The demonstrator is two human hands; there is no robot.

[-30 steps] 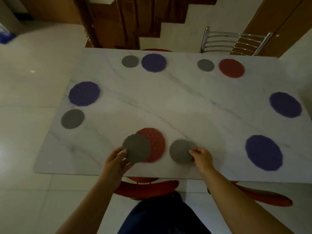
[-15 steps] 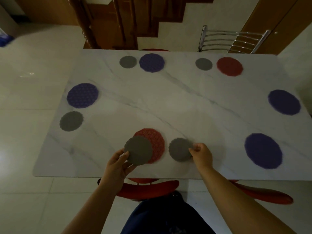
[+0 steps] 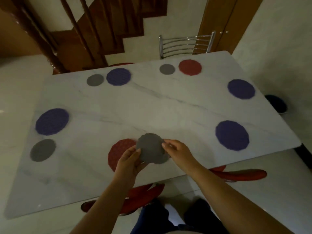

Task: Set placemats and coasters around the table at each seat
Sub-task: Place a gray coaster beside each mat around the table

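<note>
The left hand (image 3: pixel 130 160) had carried its gray coaster (image 3: pixel 150 147) over; the right hand (image 3: pixel 177 152) pinched it too. A loose pinch could drop it.

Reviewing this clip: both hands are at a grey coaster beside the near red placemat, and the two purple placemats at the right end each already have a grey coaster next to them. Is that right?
Not quite. In the head view the two purple placemats at the right end have no coasters beside them. The rest stands: the left hand and right hand are at a grey coaster beside the near red placemat.
</note>
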